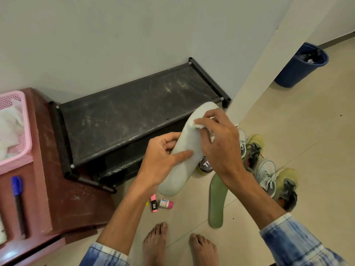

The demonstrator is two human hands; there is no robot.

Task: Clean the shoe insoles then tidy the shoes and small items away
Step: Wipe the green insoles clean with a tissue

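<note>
The pale insole (189, 140) is held up in the air in front of the black shoe rack (134, 116), its toe end rising over the rack's right front corner and its heel end hanging lower, towards the person. The left grip (161, 156) is wrapped round the insole's middle: the thumb lies across the top face and the fingers curl under the far edge. The right grip (221, 143) pinches a small white wipe (197, 125) in curled fingertips and presses it onto the top face near the toe, just above the left thumb. So the insole sits inside one grip and under the other.

This looks like the cleaning stage, roughly at its midpoint. A green insole (218, 202) lies flat on the floor in front of the rack's right end; whether it has been wiped I cannot tell. None of the tidying appears to have begun. The two yellow-green sneakers (278, 185) stand on the floor to the right of the rack, not on it. A round tin (205, 165) sits on the floor below the held insole. A pink highlighter (153, 203) and a small pink-capped bottle (166, 204) lie in front of the rack.

Left of the rack, a red-brown desk (63, 189) carries a pink basket (25, 120) and a blue marker (18, 198).
</note>
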